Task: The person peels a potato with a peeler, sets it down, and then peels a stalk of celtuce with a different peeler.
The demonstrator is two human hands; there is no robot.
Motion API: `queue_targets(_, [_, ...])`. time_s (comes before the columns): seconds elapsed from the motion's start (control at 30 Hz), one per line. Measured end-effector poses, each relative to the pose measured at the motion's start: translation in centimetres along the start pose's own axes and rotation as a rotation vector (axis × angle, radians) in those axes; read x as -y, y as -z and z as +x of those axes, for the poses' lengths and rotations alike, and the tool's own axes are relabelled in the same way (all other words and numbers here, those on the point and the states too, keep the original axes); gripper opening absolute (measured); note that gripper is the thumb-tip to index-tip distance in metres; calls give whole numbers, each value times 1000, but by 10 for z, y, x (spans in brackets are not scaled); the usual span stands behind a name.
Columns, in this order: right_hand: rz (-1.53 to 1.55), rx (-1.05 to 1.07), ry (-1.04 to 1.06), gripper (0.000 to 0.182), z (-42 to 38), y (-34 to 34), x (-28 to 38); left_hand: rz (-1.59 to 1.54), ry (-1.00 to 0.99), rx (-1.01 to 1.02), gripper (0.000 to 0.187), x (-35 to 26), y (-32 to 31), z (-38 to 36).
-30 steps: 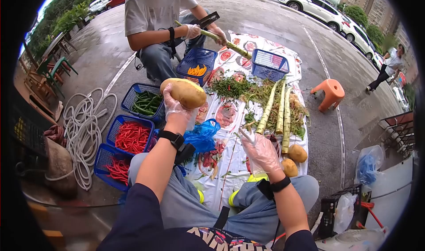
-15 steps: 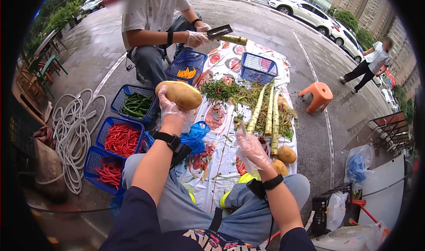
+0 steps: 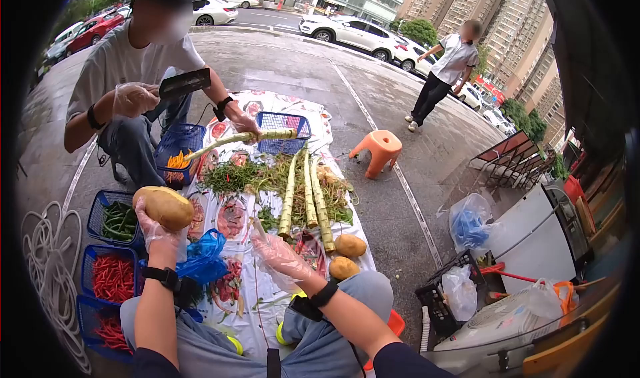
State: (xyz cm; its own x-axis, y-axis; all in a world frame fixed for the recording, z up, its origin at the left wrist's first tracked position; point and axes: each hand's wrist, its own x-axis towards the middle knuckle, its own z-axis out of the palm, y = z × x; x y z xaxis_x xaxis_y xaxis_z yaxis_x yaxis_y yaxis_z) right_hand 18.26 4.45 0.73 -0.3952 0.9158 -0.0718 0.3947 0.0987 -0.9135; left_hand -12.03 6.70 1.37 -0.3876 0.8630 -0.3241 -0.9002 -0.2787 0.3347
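My left hand (image 3: pixel 159 235), in a clear plastic glove, grips a large potato (image 3: pixel 164 208) raised over the left side of the white sheet (image 3: pixel 267 335). A yellow patch shows along the potato's top edge. My right hand (image 3: pixel 283 257), also gloved, is closed in front of my right knee, apart from the potato. A thin pale piece sticks up from its fingers; I cannot make out what it is. Just beyond it lie long green stalks (image 3: pixel 310 198). Two more potatoes (image 3: pixel 350 245) rest right of that hand. A blue plastic bag (image 3: pixel 203 255) lies near my left wrist.
Opposite me a person squats with a cleaver (image 3: pixel 185 83) and another stalk (image 3: pixel 233 139). At left are blue baskets of green peppers (image 3: pixel 119 219) and red chillies (image 3: pixel 113 278). Leafy greens (image 3: pixel 233 177) lie mid-sheet. An orange stool (image 3: pixel 379 150) stands right; another person walks behind it.
My view has swung right. The person opposite now holds the cleaver raised, with the stalk in the other hand over the sheet. My left hand still holds the potato.
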Motion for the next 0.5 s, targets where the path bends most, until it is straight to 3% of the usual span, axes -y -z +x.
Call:
queue_targets(0.2, [60,30,31,41,2,3,0,34,-17,-16,71,0,-7,-9])
queue_targets(0.23, [149,23,-22,38,-1,2,3,65,-30,-52,71,-1,-9,-16])
queue_targets(0.3, [278,-6,72,33,11,-7,-22,45,-16,-20,70,0,-10,-18])
queue_targets(0.37, [382,28,-100,34,2,-5,4,62,-21,-83,75,2,-19,-23])
queue_targets(0.5, [373,42,-85,39,2,-6,6,12,53,-54,72,5,-22,-26])
